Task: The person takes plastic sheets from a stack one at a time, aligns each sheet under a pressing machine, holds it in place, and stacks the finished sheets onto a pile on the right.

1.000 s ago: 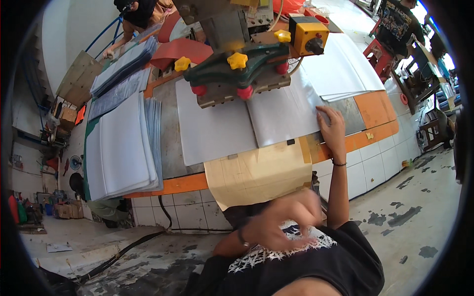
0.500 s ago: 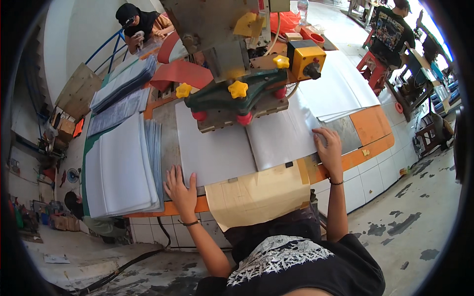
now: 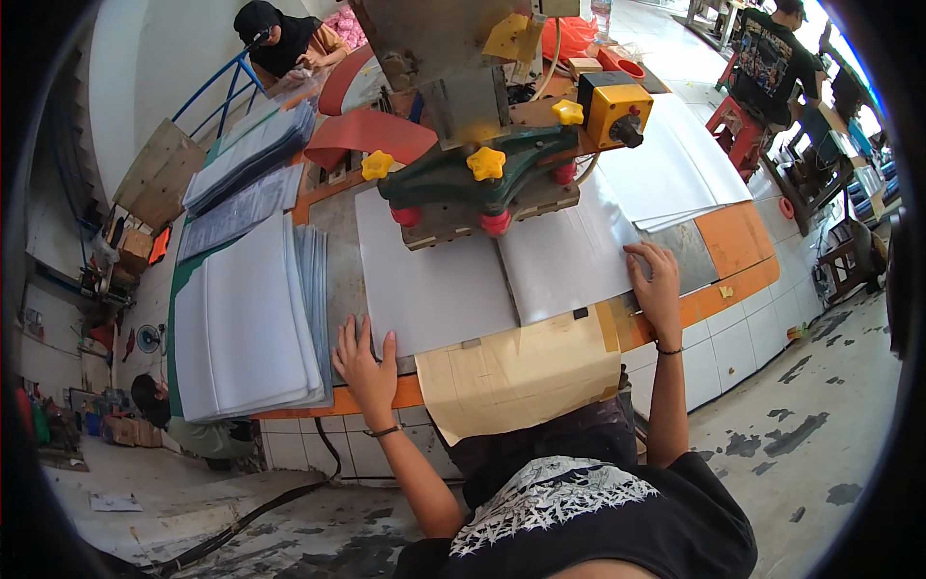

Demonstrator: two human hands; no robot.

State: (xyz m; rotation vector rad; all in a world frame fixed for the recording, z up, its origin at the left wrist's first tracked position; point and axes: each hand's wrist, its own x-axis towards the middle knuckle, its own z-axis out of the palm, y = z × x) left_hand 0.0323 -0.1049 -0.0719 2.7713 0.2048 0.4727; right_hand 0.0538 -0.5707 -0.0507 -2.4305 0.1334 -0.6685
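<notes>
A wide white plastic sheet (image 3: 434, 289), with a dark seam down its middle, lies beneath the green press head (image 3: 492, 174). My left hand (image 3: 367, 367) rests at the sheet's near left corner, fingers spread and pointing away from me. At its right edge, my right hand (image 3: 655, 280) lies with bent, slightly parted fingers on the sheet's border. Neither hand grips anything that I can see. A cream-coloured card (image 3: 521, 376) hangs over the table's front edge between my hands. The press's underside hides the far middle of the sheet.
Stacked white and clear sheets (image 3: 246, 318) stand to the left. More white sheets (image 3: 666, 164) lie at the right, near the yellow control box (image 3: 617, 111). Orange table edging (image 3: 743, 270) curves round the front. One person (image 3: 280, 48) sits far left, another (image 3: 772, 68) far right.
The whole view has shifted slightly, so the table and press appear a little farther right. Both hands stay at the sheet's edges, and the sheet still lies under the press.
</notes>
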